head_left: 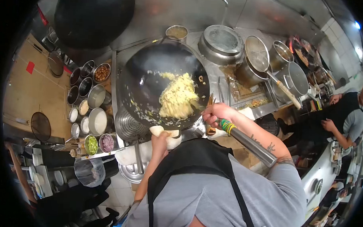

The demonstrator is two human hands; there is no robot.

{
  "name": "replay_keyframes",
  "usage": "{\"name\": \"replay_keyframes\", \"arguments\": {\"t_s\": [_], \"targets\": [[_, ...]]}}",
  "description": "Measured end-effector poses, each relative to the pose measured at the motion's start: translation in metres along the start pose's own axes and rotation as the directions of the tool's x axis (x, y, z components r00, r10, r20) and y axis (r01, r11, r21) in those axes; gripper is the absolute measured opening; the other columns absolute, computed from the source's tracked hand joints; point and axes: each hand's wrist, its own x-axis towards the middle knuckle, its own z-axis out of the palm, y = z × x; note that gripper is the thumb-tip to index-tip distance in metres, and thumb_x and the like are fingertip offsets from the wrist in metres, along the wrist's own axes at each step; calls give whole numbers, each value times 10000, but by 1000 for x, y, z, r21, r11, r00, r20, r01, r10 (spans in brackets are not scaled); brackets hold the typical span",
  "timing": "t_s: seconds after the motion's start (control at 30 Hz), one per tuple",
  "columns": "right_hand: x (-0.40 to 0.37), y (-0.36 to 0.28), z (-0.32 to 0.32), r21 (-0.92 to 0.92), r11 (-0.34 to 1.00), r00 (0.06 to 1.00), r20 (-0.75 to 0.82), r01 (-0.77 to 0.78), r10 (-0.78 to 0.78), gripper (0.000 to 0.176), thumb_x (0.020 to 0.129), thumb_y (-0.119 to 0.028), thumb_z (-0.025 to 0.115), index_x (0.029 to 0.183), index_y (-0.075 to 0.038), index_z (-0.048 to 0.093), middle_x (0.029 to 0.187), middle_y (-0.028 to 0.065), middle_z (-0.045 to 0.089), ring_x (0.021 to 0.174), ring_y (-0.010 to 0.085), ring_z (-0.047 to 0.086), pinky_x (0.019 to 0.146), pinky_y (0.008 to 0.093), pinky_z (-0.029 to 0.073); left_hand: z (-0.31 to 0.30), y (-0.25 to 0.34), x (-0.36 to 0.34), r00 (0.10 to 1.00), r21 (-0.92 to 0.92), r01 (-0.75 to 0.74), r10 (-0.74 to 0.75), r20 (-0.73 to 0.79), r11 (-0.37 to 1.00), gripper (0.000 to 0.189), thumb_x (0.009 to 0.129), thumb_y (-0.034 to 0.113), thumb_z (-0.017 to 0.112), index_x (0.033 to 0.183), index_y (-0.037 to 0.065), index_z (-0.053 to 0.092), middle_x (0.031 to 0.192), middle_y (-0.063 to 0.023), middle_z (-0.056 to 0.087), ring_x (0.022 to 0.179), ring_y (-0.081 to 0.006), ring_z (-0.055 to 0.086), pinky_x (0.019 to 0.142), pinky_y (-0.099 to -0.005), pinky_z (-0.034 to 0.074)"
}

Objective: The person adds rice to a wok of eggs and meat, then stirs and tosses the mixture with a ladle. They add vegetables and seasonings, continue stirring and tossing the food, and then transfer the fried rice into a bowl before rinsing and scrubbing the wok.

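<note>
A large black wok (147, 68) is in front of me, with a heap of yellow egg fried rice (178, 97) on its right side and loose grains along the wall. My left hand (160, 144) is closed round a folded white cloth (172, 142) at the near rim of the wok. In my right hand (218, 114) is a wok ladle (252, 147), its thick grey handle wound with green and yellow bands and lying along my forearm. The ladle's head is mostly hidden at the right edge of the rice.
A perforated strainer (131, 123) sits left of the wok, by metal containers (97, 121) of ingredients. Behind the wok's right side stands a lidded pot (222, 41). A wire skimmer (257, 54) rests over a pot farther right. A person (345, 115) stands at far right.
</note>
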Motion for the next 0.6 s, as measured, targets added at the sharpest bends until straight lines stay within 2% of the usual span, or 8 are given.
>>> {"name": "replay_keyframes", "arguments": {"t_s": [0.07, 0.1, 0.17, 0.23, 0.37, 0.4, 0.47, 0.6], "targets": [[-10, 2, -6, 88, 996, 998, 59, 8, -13, 126, 913, -49, 495, 789, -47, 473, 620, -16, 453, 435, 40, 396, 369, 224, 341, -2, 5, 1, 963, -190, 269, -259, 73, 944, 322, 813, -7, 506, 1127, -77, 526, 1041, -181, 618, 957, -301, 650, 825, -436, 547], [-16, 2, -7, 132, 991, 996, 86, 8, -19, 160, 912, -51, 496, 753, -42, 481, 609, -11, 452, 436, 46, 407, 381, 226, 350, -1, 5, 4, 943, -245, 328, -300, 148, 912, 324, 818, -3, 502, 1133, -76, 523, 1043, -182, 618, 955, -303, 650, 828, -436, 545], [-26, 2, -2, 226, 974, 991, 136, -17, -14, 109, 932, -70, 483, 825, -51, 465, 617, -35, 424, 427, 27, 375, 358, 205, 318, 0, -4, 6, 883, -343, 455, -365, 296, 822, 327, 828, 3, 493, 1145, -72, 515, 1049, -183, 617, 951, -307, 650, 834, -437, 543], [-33, 0, 8, 220, 975, 991, 122, 20, -48, 48, 950, -86, 459, 918, -53, 474, 641, -67, 406, 424, 0, 338, 332, 177, 295, -5, -16, 19, 904, -343, 402, -310, 294, 849, 334, 829, 0, 504, 1156, -70, 506, 1056, -181, 617, 950, -306, 650, 839, -441, 542], [-38, 5, 28, 215, 967, 988, 49, 134, -148, 105, 953, -93, 457, 1024, -25, 494, 642, -66, 393, 418, 2, 339, 328, 171, 289, -3, -3, 25, 949, -328, 291, -226, 222, 899, 316, 823, -8, 521, 1132, -76, 513, 1047, -177, 620, 916, -304, 659, 807, -419, 559], [-40, 6, 32, 252, 959, 986, 62, 134, -154, 51, 951, -92, 464, 946, -42, 470, 637, -60, 405, 415, 6, 344, 339, 182, 294, -5, 1, 29, 946, -327, 298, -231, 228, 897, 314, 822, -9, 526, 1128, -79, 514, 1047, -178, 620, 911, -302, 661, 804, -415, 562], [-46, 12, 38, 336, 932, 983, 77, 133, -168, 169, 946, -92, 480, 789, -76, 421, 627, -48, 428, 408, 14, 354, 361, 202, 306, -6, 9, 35, 939, -318, 322, -256, 232, 892, 291, 827, -4, 525, 1107, -79, 519, 1038, -181, 624, 903, -304, 665, 800, -417, 569], [-63, 39, 39, 444, 878, 965, 92, 182, -246, 267, 963, -128, 450, 705, -105, 388, 557, -70, 367, 402, 10, 338, 344, 183, 288, 2, 24, 36, 939, -304, 322, -263, 220, 896, 250, 837, 13, 526, 1075, -64, 531, 1020, -174, 635, 895, -305, 671, 806, -424, 576]]}}
